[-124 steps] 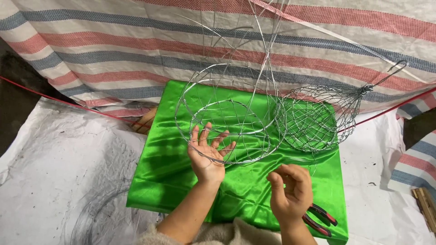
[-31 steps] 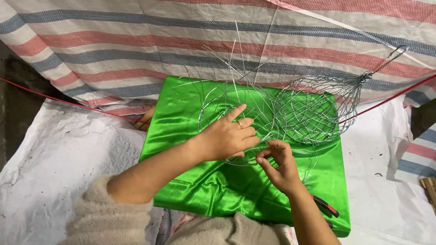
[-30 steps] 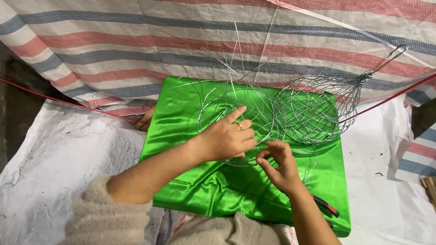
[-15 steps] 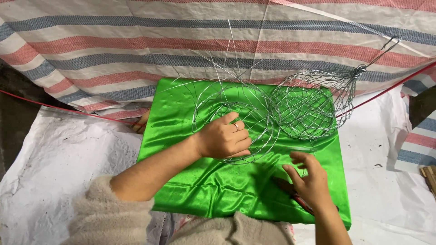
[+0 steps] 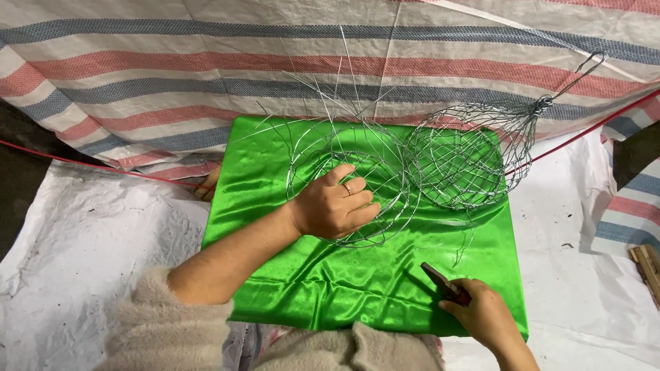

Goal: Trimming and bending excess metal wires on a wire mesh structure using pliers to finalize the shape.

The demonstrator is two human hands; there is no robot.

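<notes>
An unfinished wire basket frame with loose wire ends sticking up lies on a shiny green cloth. My left hand rests on its ring, fingers curled around the wire. To its right lies a finished wire basket with a twisted hook handle. My right hand is low on the cloth's near right corner, closed on red-handled pliers whose dark jaws point up and left.
A striped red, blue and white tarp hangs behind the cloth. White plastic sheeting covers the ground left and right. A red cord runs across the left side. Wooden sticks lie at the far right edge.
My right hand left the wire frame, dropped to the cloth's near right corner and took hold of the pliers. My left hand closed its fingers on the frame's ring.
</notes>
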